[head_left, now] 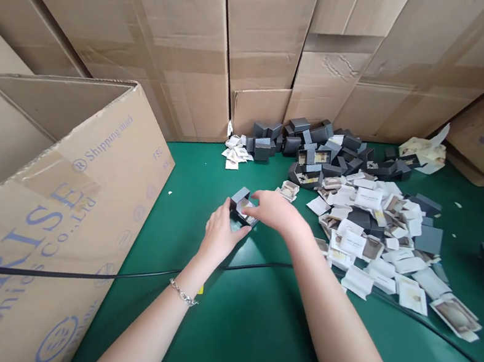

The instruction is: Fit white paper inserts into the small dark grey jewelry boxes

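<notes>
My left hand [221,230] is closed around a small dark grey box [240,196] with its hinged lid raised. Just above the green table, the box shows a pale inside. My right hand [272,207] reaches over it from the right, its fingers bent at the box's open inside. Whether those fingers pinch a piece of the insert is too small to tell. A small white card insert [288,190] lies on the table just beyond my right hand.
Dark boxes [295,146] are heaped at the back, with a pile of white card inserts [359,245] to the right. A large open carton [136,143] stands at left. A black cable [255,265] crosses in front. Cardboard walls [267,36] close off the back.
</notes>
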A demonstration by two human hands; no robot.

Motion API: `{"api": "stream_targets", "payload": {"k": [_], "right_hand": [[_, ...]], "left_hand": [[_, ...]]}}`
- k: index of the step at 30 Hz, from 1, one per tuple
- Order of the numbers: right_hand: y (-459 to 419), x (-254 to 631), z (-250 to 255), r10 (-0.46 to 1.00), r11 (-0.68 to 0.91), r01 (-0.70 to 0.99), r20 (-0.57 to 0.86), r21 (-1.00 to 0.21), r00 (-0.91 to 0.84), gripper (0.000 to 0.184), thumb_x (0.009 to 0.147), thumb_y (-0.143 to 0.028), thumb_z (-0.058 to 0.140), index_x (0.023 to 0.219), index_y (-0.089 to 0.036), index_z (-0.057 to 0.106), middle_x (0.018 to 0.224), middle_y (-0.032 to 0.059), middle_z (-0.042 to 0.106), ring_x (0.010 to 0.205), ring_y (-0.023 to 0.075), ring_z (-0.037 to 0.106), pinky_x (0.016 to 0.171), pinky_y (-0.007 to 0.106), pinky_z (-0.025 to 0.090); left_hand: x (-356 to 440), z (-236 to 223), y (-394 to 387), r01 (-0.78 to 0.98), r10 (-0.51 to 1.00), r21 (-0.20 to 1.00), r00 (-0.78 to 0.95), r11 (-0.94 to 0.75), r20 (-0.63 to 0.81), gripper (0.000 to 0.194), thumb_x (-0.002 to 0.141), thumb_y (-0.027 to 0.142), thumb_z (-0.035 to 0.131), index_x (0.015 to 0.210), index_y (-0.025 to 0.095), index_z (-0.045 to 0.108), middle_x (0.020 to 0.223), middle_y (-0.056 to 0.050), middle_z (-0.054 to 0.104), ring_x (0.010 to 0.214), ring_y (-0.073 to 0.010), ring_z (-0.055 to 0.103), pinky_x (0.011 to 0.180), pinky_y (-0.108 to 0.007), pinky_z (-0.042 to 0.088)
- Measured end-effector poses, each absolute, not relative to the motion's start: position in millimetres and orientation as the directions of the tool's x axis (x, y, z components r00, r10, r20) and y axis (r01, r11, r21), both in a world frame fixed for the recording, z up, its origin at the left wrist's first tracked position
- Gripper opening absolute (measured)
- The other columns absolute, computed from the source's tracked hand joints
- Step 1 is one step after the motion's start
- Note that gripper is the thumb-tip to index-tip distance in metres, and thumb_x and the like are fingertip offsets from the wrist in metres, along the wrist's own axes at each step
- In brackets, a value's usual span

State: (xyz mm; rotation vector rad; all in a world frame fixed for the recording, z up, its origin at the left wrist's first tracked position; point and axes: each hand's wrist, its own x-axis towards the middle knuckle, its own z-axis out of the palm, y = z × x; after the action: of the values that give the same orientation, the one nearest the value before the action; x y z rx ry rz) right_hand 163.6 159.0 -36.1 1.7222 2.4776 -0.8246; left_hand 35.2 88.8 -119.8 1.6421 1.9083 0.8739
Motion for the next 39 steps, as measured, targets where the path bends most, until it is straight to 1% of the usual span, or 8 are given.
{"api": "stream_targets", "payload": {"k": [8, 17, 20, 24, 27, 31, 35, 39], "right_hand": [[142, 124, -59, 0.877, 0.421, 0.855, -0.105, -0.303, -0.469, 0.035, 0.073, -0.024, 0.061, 0.104, -0.009, 0.054, 0.097, 0.0115, 0.055, 0.088, 0.0237, 0.058, 0.064, 0.027, 0.043], [155, 144, -44, 0.775, 0.420, 0.775, -0.258, -0.472, -0.577, 0.014, 0.063, -0.012, 0.061, 0.068, -0.015, 0.049, 0.081, 0.0041, 0.053, 0.067, 0.0138, 0.049, 0.051, 0.024, 0.028], [159, 151, -44, 0.755, 0.417, 0.751, -0.265, -0.513, -0.600, 0.009, 0.071, -0.009, 0.052, 0.075, -0.016, 0.050, 0.077, 0.0015, 0.056, 0.066, 0.0122, 0.049, 0.051, 0.022, 0.029], [166, 168, -43, 0.767, 0.334, 0.747, -0.295, -0.575, -0.570, 0.034, 0.078, -0.006, 0.043, 0.107, -0.022, 0.051, 0.093, 0.0012, 0.061, 0.076, 0.0120, 0.055, 0.057, 0.018, 0.036], [174, 183, -40, 0.837, 0.236, 0.840, -0.337, -0.489, -0.431, 0.047, 0.079, -0.021, 0.058, 0.124, -0.024, 0.047, 0.109, 0.0054, 0.059, 0.092, 0.0164, 0.057, 0.066, 0.021, 0.041], [188, 203, -40, 0.884, 0.098, 0.957, -0.417, -0.274, -0.210, 0.039, 0.083, -0.043, 0.057, 0.110, -0.015, 0.062, 0.108, 0.0114, 0.061, 0.101, 0.0227, 0.056, 0.079, 0.026, 0.044], [199, 221, -43, 0.910, -0.108, 0.990, -0.411, -0.086, 0.064, 0.036, 0.090, -0.026, 0.039, 0.106, -0.003, 0.062, 0.104, 0.0247, 0.058, 0.097, 0.0302, 0.058, 0.074, 0.035, 0.047], [199, 232, -47, 0.865, -0.191, 0.981, -0.479, -0.034, 0.152, 0.031, 0.087, -0.025, 0.044, 0.100, -0.006, 0.065, 0.097, 0.0231, 0.060, 0.084, 0.0278, 0.061, 0.065, 0.034, 0.048]], "left_hand": [[17, -116, 91, 0.573, 0.982, 0.814, -0.190, 0.097, 0.017, 0.081, 0.069, 0.022, 0.066, 0.138, 0.023, 0.023, 0.110, -0.010, 0.060, 0.090, -0.0237, 0.061, 0.075, -0.033, 0.047], [9, -102, 92, 0.611, 0.984, 0.773, -0.149, 0.170, -0.098, 0.067, 0.066, 0.039, 0.073, 0.121, 0.021, 0.038, 0.067, 0.002, 0.057, 0.065, -0.0202, 0.058, 0.054, -0.025, 0.037], [9, -104, 91, 0.591, 0.988, 0.794, -0.133, 0.143, -0.079, 0.056, 0.073, 0.044, 0.067, 0.118, 0.022, 0.041, 0.068, 0.002, 0.056, 0.064, -0.0182, 0.056, 0.055, -0.024, 0.036], [10, -101, 89, 0.611, 0.985, 0.776, -0.149, 0.159, -0.085, 0.050, 0.078, 0.044, 0.061, 0.120, 0.024, 0.044, 0.066, 0.003, 0.052, 0.062, -0.0169, 0.053, 0.054, -0.024, 0.034], [11, -98, 87, 0.616, 0.983, 0.769, -0.160, 0.172, -0.092, 0.049, 0.079, 0.042, 0.061, 0.121, 0.023, 0.044, 0.066, 0.002, 0.052, 0.062, -0.0171, 0.053, 0.053, -0.024, 0.034], [11, -96, 85, 0.577, 0.980, 0.795, -0.161, 0.189, -0.116, 0.052, 0.078, 0.040, 0.062, 0.123, 0.024, 0.043, 0.085, -0.003, 0.061, 0.077, -0.0194, 0.058, 0.062, -0.026, 0.041], [11, -99, 85, 0.609, 0.982, 0.773, -0.163, 0.176, -0.095, 0.053, 0.079, 0.040, 0.061, 0.125, 0.024, 0.041, 0.099, -0.007, 0.060, 0.086, -0.0223, 0.058, 0.065, -0.029, 0.045], [12, -105, 86, 0.630, 0.980, 0.764, -0.197, 0.139, -0.016, 0.051, 0.079, 0.040, 0.061, 0.123, 0.021, 0.044, 0.112, -0.010, 0.053, 0.091, -0.0229, 0.057, 0.071, -0.031, 0.048]]}}
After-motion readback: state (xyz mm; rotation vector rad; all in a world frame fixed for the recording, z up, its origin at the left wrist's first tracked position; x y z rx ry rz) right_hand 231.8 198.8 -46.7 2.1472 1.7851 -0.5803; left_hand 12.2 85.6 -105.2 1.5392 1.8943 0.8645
